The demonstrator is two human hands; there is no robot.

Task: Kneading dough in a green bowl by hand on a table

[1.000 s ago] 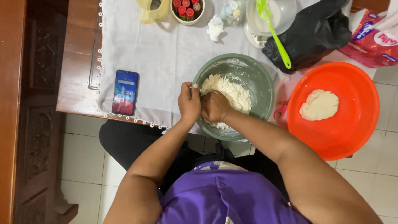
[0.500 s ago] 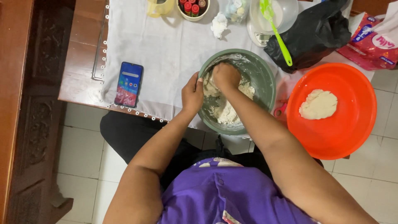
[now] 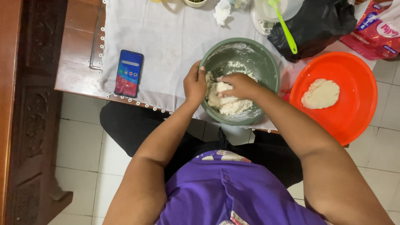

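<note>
A grey-green bowl (image 3: pixel 254 52) sits at the near edge of the table and holds white, crumbly dough (image 3: pixel 229 104). My left hand (image 3: pixel 193 85) grips the bowl's left rim and steadies it. Inside the bowl, my right hand (image 3: pixel 239 85) is pressed onto the dough mass, its fingers curled around a lump. Flour dusts the bowl's inner wall.
An orange plastic basin (image 3: pixel 354 112) to the right holds a flattened dough piece (image 3: pixel 321 93). A smartphone (image 3: pixel 129 73) lies on the white cloth (image 3: pixel 166 41) to the left. At the back are a black bag (image 3: pixel 316 23), a green spatula (image 3: pixel 285 27) and a pink packet (image 3: pixel 375 29).
My right hand went from the bowl's near rim into the dough and now presses its middle. The left hand stayed on the rim. The camera view shifted slightly downward.
</note>
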